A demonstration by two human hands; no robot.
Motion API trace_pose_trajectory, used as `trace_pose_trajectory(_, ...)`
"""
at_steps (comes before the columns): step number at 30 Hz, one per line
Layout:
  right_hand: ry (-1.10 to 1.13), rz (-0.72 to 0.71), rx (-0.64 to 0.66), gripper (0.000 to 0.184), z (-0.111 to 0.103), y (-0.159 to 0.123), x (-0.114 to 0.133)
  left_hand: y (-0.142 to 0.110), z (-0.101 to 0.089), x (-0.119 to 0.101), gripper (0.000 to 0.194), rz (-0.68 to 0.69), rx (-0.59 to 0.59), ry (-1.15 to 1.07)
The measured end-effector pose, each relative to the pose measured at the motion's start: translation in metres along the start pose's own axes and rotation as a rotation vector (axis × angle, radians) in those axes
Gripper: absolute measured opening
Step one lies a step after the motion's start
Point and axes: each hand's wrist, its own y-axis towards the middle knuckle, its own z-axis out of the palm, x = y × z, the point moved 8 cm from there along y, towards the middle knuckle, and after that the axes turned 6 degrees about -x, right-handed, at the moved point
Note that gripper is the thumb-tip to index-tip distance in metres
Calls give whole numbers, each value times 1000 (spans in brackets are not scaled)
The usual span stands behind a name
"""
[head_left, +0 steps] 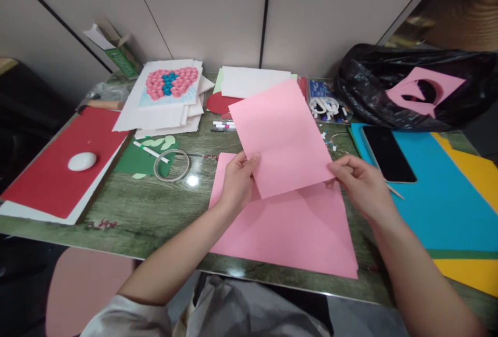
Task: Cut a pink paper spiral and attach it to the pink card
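A smaller sheet of pink paper (282,140) is held up, tilted, above the table. My left hand (238,180) pinches its lower left edge, thumb on top. At its lower right corner, my right hand (361,186) grips the paper between thumb and fingers. Beneath it, larger pink paper sheets (284,238) lie flat near the table's front edge, partly covered by the raised sheet and my left forearm.
Left are red paper (66,181) bearing a white oval object (82,161), a tape roll (171,165) and a paper-flower picture (171,84). Right are a phone (388,153) on blue paper (447,186) and a black plastic bag (365,83) with pink scraps. Markers (224,125) lie behind.
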Motion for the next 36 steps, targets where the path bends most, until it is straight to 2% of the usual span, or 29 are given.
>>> trace_pose_trajectory(3,-11,-73,-132,20,-3,-5,12,-3,3,-1,24,17,2,-9)
trace_pose_trajectory(6,-33,-151,-266,20,-8,-13,27,-5,4,-10,22,103,-16,-4)
trace_pose_trajectory(10,-18,-133,-172,25,-3,-10,24,-5,3,-15,16,153,-17,-7)
trace_pose_trajectory(13,89,-73,-94,36,-3,-5,13,-4,4,-7,18,89,10,17)
trace_pose_trajectory(15,66,-65,-91,40,-4,-3,10,-5,6,-1,21,45,21,30)
trace_pose_trajectory(19,-264,-213,-199,37,-6,-8,24,-8,8,5,23,17,28,36)
trace_pose_trajectory(22,-407,-290,-274,30,-6,-14,33,-9,8,8,23,8,21,43)
trace_pose_trajectory(30,-367,-344,-390,21,-12,-20,37,-15,12,9,24,-31,60,51)
trace_pose_trajectory(33,-317,-329,-364,22,-15,-19,37,-13,14,1,29,-2,84,39)
trace_pose_trajectory(36,-296,-255,-175,29,-9,-12,30,-7,11,-8,30,56,83,75)
